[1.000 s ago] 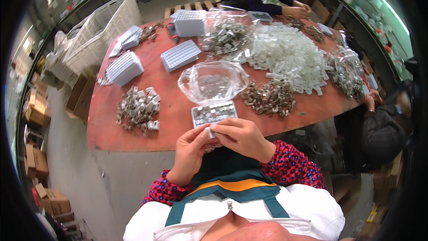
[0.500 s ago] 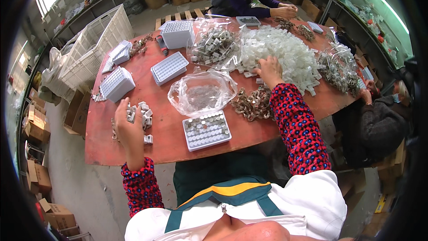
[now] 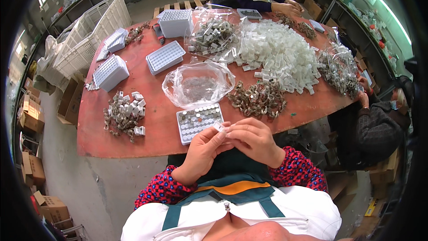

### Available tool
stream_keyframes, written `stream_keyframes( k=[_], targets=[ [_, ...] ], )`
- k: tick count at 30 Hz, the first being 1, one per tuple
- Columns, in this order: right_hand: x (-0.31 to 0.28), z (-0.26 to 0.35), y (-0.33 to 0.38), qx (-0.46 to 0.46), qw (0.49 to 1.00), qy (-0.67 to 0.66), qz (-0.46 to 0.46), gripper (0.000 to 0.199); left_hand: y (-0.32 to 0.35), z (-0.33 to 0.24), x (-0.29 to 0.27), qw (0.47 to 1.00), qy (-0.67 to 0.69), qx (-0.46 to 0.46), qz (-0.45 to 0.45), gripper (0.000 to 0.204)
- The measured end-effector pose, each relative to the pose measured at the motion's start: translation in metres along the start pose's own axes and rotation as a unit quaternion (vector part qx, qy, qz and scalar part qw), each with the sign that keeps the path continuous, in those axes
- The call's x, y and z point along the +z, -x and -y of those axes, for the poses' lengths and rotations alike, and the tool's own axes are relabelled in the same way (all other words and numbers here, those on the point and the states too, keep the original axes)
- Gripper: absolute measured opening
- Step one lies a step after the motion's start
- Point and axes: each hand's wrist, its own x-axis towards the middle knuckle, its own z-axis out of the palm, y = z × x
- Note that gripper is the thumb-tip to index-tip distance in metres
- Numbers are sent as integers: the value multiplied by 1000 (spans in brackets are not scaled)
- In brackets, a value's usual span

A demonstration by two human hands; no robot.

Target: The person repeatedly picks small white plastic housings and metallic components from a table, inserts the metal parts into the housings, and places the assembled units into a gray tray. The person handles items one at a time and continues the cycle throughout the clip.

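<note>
Left fingers [image 3: 215, 140] and right fingers [image 3: 244, 132] hold a white piece [image 3: 219, 126] at their tips.

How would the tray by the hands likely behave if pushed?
The tray would probably stay rigid, judging by its straight rim. Low and broad, it seems likelier to slide than tip. Its rows of small discs might jostle.

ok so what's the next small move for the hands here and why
Probably a gentle press or turn of the small white piece. The left hand pinches it, and the right hand meets it from the other side, so both seem well placed for a fine adjustment. Whether the right hand grips anything is hidden, so a light touch seems wise.
</note>
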Motion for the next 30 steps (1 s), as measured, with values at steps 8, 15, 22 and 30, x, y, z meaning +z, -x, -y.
stream_keyframes(
  k=[8, 15, 22, 30],
  targets=[
    [-3, -74, -44, 69, 955, 283, -61, 30, 20, 2, -21, 997, 13, 33, -68, 40],
    [-19, -115, -56, 262, 946, -153, -117, 20, 25, -2, -29, 994, 9, 49, -99, 36],
    [-55, -110, -76, 190, 919, -246, -241, 13, 22, -8, -27, 989, 95, 56, -94, 24],
    [-52, -121, -45, 319, 921, 222, -26, 18, 12, -14, -29, 995, -53, 23, -83, 20]
  ],
)
